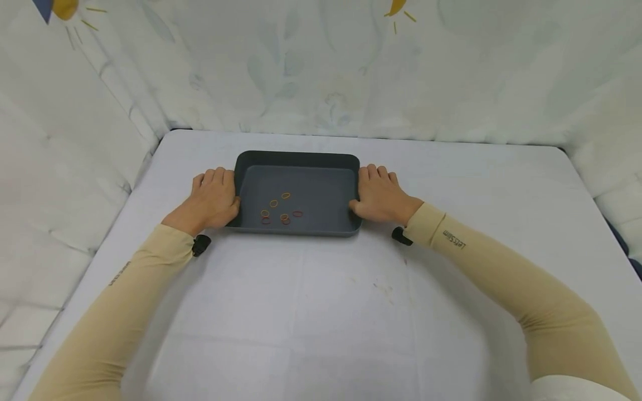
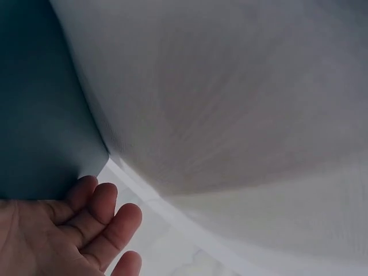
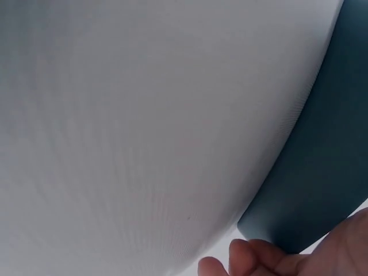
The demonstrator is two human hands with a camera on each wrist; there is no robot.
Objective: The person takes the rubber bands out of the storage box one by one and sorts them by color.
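Observation:
A dark grey rectangular tray (image 1: 321,186) lies near the far side of the white-covered table. My left hand (image 1: 214,200) grips its left side, thumb at the rim and fingers along the outer wall. On the opposite side my right hand (image 1: 380,196) holds the tray the same way, its thumb over the rim. Several small rubber bands, yellow-orange (image 1: 286,196) and red (image 1: 298,214), are scattered on the tray floor, mostly toward its near left. Both wrist views show the tray's outer wall (image 2: 34,103) beside the fingers; the bands are hidden there.
White cloth (image 1: 351,312) covers the table, with a few faint stains (image 1: 383,289) in front of the tray. Pale patterned curtains (image 1: 311,72) hang close behind the far edge and along the sides.

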